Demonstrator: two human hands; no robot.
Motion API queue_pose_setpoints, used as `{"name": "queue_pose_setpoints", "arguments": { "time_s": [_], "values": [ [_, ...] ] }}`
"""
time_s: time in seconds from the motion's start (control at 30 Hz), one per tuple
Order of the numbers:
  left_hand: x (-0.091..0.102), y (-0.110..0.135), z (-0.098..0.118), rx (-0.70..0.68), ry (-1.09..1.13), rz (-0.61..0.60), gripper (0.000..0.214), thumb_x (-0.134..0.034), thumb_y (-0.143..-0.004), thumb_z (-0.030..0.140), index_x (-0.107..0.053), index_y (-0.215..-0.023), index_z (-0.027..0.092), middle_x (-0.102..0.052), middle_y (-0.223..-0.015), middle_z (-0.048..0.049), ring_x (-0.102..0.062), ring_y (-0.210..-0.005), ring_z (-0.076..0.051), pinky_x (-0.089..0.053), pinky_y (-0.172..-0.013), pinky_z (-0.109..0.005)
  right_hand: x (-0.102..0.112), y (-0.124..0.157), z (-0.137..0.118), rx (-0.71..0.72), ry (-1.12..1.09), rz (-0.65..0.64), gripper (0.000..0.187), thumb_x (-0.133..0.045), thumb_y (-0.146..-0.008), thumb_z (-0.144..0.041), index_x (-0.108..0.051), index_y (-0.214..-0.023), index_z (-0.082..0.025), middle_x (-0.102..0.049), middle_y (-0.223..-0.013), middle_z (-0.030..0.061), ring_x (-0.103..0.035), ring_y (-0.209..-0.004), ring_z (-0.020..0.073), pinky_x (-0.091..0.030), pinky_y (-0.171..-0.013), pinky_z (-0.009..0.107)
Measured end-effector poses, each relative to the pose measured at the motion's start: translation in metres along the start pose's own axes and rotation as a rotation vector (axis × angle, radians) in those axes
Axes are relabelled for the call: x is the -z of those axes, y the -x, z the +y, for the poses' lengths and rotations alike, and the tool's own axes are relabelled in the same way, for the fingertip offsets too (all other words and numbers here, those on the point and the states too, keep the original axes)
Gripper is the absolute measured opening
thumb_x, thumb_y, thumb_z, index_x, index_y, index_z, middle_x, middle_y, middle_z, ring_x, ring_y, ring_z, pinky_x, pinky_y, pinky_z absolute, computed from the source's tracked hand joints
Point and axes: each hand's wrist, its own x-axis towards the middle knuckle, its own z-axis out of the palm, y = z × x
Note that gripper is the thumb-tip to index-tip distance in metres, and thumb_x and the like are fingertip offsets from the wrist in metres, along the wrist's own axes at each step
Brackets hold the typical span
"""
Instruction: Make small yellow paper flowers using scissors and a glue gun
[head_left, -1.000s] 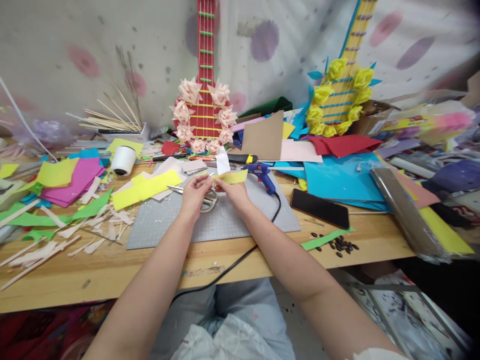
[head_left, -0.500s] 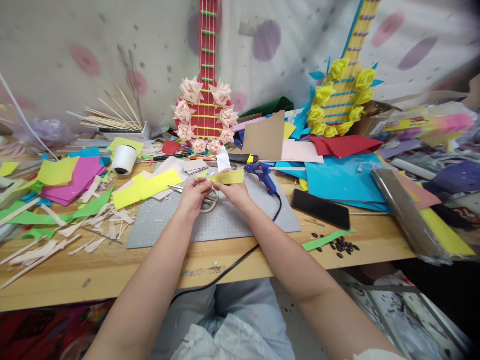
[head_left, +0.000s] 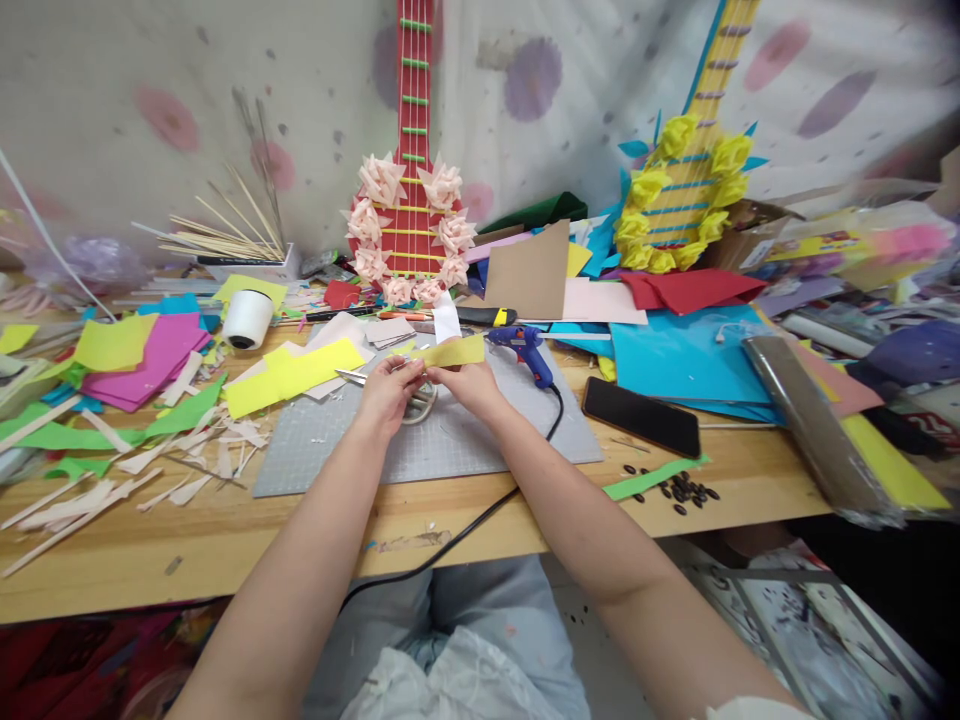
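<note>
Over the grey cutting mat (head_left: 465, 450), a strip of yellow paper (head_left: 459, 352) is pinched between my two hands. My left hand (head_left: 388, 392) grips its left end with thumb and forefinger. Close beside it, my right hand (head_left: 466, 386) holds the strip from below, and the longer part sticks out to the right. Scissors (head_left: 421, 405) lie on the mat, partly hidden by my left hand. Just right of my right hand rests a blue glue gun (head_left: 523, 347) with its black cord. A larger yellow paper piece (head_left: 296, 378) lies to the left.
A red paper guitar (head_left: 409, 235) with pink flowers and a yellow guitar (head_left: 679, 205) stand at the back. A phone (head_left: 641, 417) and small dark beads (head_left: 686, 490) lie on the right. Paper scraps (head_left: 187, 450) and a white roll (head_left: 248, 319) are on the left.
The yellow strip's right end has tipped slightly upward and shifted a little left. My hands have barely moved, and both still hold the strip.
</note>
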Motion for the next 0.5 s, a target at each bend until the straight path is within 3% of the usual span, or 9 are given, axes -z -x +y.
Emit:
{"name": "queue_pose_setpoints", "arguments": {
  "time_s": [0.33,0.5],
  "values": [
    [0.005,-0.004,-0.006,-0.13,-0.053,-0.045,0.041,-0.074,-0.047,0.01,-0.04,-0.067,0.017,-0.055,-0.056,0.0058,-0.056,-0.053,-0.008,-0.046,-0.06,-0.021,0.0,-0.005,0.011,-0.002,-0.118,-0.014,0.031,-0.066,-0.057,-0.02,-0.052,-0.084,-0.019,-0.062,-0.073,-0.0027,-0.06,-0.065,0.013,-0.05,-0.065,0.026],
    [0.005,-0.007,-0.011,-0.236,-0.095,0.019,0.043,-0.074,-0.044,0.012,-0.038,-0.066,0.018,-0.057,-0.059,0.0055,-0.055,-0.053,-0.008,-0.045,-0.06,-0.022,-0.005,-0.006,0.015,0.003,-0.117,0.008,0.035,-0.067,-0.055,-0.02,-0.051,-0.086,-0.019,-0.063,-0.077,-0.0017,-0.062,-0.073,0.0152,-0.05,-0.07,0.028]
  ]
}}
